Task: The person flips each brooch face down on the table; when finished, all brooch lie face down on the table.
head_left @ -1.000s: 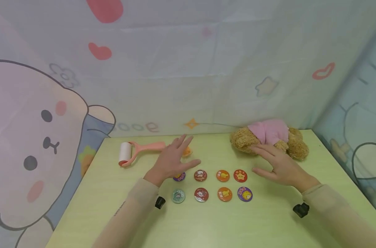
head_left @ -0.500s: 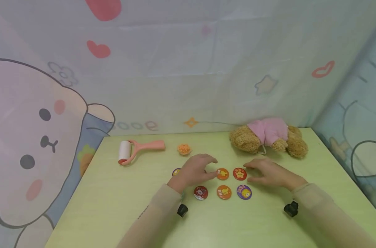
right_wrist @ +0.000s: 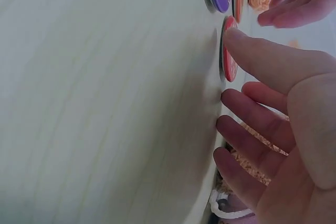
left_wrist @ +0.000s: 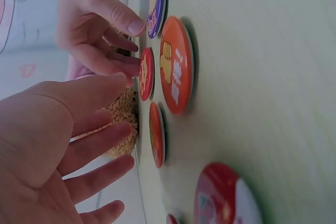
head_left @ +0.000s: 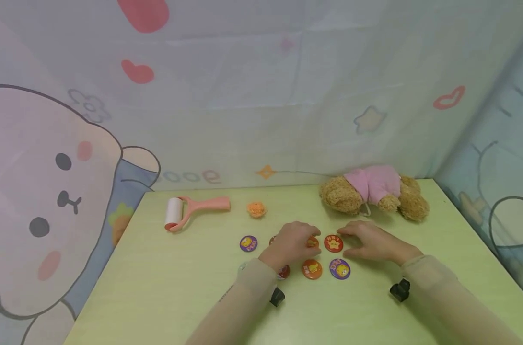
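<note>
Round button badges lie in two rows on the table. In the head view my left hand hovers over the left-middle badges, fingers relaxed and holding nothing. It partly covers an upper orange badge and a dark red badge. My right hand is at the right of the red star badge, thumb and fingers apart. In the right wrist view its thumb overlaps the edge of that red badge; contact is unclear. A lower orange badge and a purple bear badge lie nearer me.
A pink-handled lint roller lies at the back left. Beside it sits a small orange ruffled object. At the back right a brown plush toy in pink clothing lies against the printed cloth backdrop. Another purple badge is at the left.
My left hand has moved right and slightly nearer me, from over the left badges to the middle ones, uncovering the orange object. My right hand has come left, away from the plush toy, to the red badge.
</note>
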A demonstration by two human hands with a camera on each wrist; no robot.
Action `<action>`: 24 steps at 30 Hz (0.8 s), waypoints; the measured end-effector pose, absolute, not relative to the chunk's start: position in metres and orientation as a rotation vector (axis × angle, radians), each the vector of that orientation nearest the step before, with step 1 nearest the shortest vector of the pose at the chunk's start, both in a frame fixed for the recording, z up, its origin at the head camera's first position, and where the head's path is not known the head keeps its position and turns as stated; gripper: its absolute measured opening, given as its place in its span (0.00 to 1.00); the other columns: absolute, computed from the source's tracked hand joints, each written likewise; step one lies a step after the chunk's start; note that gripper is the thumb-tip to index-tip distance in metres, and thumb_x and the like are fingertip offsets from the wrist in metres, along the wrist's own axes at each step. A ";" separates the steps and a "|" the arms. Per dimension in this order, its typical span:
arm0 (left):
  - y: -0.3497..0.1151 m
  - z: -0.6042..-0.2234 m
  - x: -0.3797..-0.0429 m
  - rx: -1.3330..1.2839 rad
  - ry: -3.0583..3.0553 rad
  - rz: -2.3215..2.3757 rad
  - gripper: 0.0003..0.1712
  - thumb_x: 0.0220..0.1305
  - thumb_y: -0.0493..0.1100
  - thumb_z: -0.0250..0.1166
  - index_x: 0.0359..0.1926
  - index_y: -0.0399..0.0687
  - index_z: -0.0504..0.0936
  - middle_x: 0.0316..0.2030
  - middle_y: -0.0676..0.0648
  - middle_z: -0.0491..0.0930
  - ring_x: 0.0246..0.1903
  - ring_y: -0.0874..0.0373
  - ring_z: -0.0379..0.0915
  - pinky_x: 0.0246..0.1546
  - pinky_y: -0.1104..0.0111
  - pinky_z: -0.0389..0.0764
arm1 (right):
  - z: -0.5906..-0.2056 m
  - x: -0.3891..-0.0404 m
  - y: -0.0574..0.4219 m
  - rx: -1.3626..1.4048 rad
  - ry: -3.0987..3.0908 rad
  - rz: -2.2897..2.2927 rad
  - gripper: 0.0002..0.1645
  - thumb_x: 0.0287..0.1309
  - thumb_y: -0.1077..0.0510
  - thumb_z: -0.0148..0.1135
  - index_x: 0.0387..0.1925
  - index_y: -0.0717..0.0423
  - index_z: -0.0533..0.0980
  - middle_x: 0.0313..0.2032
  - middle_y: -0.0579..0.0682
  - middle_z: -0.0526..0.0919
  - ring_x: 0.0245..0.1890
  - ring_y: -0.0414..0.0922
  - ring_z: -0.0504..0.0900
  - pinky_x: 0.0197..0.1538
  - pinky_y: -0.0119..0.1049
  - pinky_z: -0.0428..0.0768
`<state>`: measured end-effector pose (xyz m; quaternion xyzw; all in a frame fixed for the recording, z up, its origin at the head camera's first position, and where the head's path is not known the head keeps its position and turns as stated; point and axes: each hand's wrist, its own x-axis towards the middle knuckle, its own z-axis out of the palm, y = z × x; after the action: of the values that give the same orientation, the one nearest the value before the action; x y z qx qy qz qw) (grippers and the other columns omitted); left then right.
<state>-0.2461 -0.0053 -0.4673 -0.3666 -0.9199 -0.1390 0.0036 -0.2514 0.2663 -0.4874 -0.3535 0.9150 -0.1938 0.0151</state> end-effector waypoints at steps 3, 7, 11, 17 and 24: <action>0.001 -0.470 -0.247 -1.117 -2.924 -0.383 0.23 0.66 0.54 0.75 0.57 0.50 0.87 0.47 0.53 0.90 0.48 0.57 0.84 0.53 0.67 0.82 | -0.488 -0.253 0.263 -1.121 2.839 -0.608 0.32 0.58 0.51 0.78 0.59 0.65 0.82 0.52 0.53 0.87 0.52 0.51 0.85 0.60 0.52 0.82; 0.008 -0.477 -0.251 -1.098 -2.936 -0.358 0.24 0.65 0.54 0.75 0.57 0.51 0.87 0.41 0.55 0.88 0.46 0.58 0.83 0.53 0.67 0.82 | -0.490 -0.253 0.261 -1.105 2.840 -0.615 0.32 0.57 0.51 0.79 0.58 0.64 0.82 0.50 0.51 0.87 0.51 0.49 0.84 0.59 0.51 0.82; 0.014 -0.482 -0.254 -1.086 -2.945 -0.358 0.24 0.64 0.54 0.76 0.57 0.50 0.87 0.35 0.57 0.85 0.43 0.60 0.82 0.52 0.67 0.82 | -0.493 -0.252 0.262 -1.076 2.842 -0.613 0.32 0.57 0.51 0.79 0.59 0.63 0.82 0.49 0.49 0.86 0.50 0.47 0.83 0.58 0.51 0.83; 0.022 -0.486 -0.260 -1.103 -2.931 -0.336 0.14 0.61 0.54 0.77 0.41 0.54 0.86 0.24 0.60 0.76 0.30 0.63 0.74 0.35 0.69 0.77 | -0.494 -0.252 0.261 -1.075 2.854 -0.611 0.31 0.57 0.52 0.79 0.58 0.62 0.83 0.48 0.47 0.85 0.50 0.46 0.82 0.57 0.50 0.82; 0.028 -0.485 -0.262 -1.074 -2.955 -0.328 0.15 0.59 0.53 0.78 0.44 0.55 0.87 0.27 0.61 0.77 0.29 0.64 0.72 0.32 0.69 0.74 | -0.492 -0.253 0.259 -1.076 2.861 -0.625 0.29 0.57 0.53 0.79 0.57 0.61 0.83 0.47 0.46 0.85 0.50 0.46 0.82 0.57 0.50 0.83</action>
<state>-0.2615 0.0285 -0.4845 -0.3397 -0.9348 -0.1036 -0.0098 -0.2530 0.2591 -0.4919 -0.3449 0.9170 -0.2002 0.0107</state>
